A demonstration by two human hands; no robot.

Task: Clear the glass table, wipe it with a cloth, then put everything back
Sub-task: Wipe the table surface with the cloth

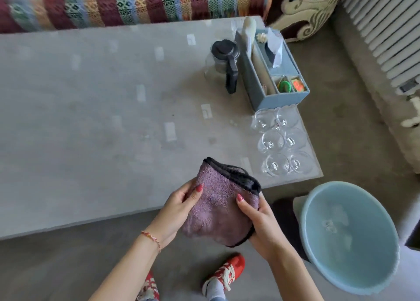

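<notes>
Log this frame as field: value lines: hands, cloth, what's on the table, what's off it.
left hand: left hand grips the cloth's left side
right hand: right hand grips its right side
cloth: purple cloth, dark trim, held over the near table edge
table: glass table
on table: jug with black lid; blue organizer box with tissues; six glasses in pairs
off table: blue basin with water, on the floor at right
task stage: items not cleared
</notes>
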